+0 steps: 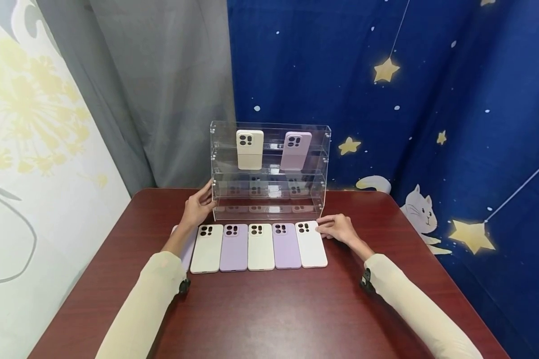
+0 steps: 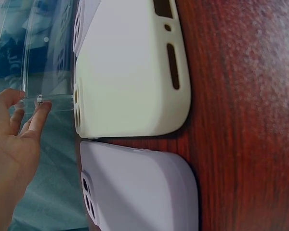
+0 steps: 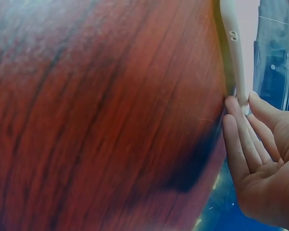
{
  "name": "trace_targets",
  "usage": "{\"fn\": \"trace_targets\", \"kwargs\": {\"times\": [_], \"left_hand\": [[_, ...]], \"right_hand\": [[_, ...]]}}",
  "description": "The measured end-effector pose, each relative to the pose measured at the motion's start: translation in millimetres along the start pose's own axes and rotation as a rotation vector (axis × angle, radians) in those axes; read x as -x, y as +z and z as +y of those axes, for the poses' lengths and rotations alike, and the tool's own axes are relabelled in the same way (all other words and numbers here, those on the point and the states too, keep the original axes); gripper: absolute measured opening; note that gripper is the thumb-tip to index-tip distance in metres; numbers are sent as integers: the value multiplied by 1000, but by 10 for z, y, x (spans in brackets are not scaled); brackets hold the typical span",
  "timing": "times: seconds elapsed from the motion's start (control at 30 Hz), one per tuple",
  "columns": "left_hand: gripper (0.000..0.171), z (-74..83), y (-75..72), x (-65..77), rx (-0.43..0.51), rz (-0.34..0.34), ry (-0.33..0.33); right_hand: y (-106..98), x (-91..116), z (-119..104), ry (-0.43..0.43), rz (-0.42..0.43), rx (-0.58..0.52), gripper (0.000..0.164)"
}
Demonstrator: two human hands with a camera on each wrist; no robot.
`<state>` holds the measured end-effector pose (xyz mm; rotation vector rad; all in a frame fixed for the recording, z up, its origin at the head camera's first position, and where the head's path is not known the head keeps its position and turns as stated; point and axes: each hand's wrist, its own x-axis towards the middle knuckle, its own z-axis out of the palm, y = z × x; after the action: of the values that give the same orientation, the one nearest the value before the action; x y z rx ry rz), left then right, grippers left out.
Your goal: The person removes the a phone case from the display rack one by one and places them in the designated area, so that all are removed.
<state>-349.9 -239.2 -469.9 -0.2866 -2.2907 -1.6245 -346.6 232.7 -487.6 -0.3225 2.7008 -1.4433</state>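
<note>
My left hand point(image 1: 197, 207) holds the left side of a clear acrylic display rack point(image 1: 269, 215), fingers along its side panel. On the far right of a row of phone cases, my right hand point(image 1: 338, 228) pinches the upper corner of a white phone case point(image 1: 312, 249). In the right wrist view, thumb and fingers point(image 3: 238, 144) meet at that case's edge point(image 3: 237, 62). Left of it lie a purple case point(image 1: 287, 249), a cream case point(image 1: 261, 252), another purple case point(image 1: 234, 252) and another cream case point(image 1: 207, 254). My left forearm partly hides a further purple case point(image 2: 135, 183).
On the rack's upper tiers stand a cream case point(image 1: 250, 149) and a purple case point(image 1: 296, 151), leaning back. All this is on a dark red wooden table point(image 1: 269, 314). Grey curtain point(image 1: 170, 89) and blue starry curtain point(image 1: 296, 60) hang behind it.
</note>
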Motion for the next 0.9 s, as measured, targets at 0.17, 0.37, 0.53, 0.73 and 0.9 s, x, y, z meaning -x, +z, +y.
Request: {"fn": "trace_targets", "kwargs": {"times": [0.17,0.37,0.53,0.73,0.9], "left_hand": [[76,-42,12,-9,-8,13,11],[76,-50,12,-16,-2,12,28],[75,-47,7,-7,-8,5,16],[76,-60,3,3,-20,2,-18],[77,-69,7,5,-23,1,-20]], "right_hand": [[-5,4,9,-15,17,-9,33],[-30,-24,9,-40,26,13,31],[-66,-49,-59,-58,36,15,33],[-139,-101,-202,-87,60,-14,37],[-216,-178,-330,-114,90,18,38]]}}
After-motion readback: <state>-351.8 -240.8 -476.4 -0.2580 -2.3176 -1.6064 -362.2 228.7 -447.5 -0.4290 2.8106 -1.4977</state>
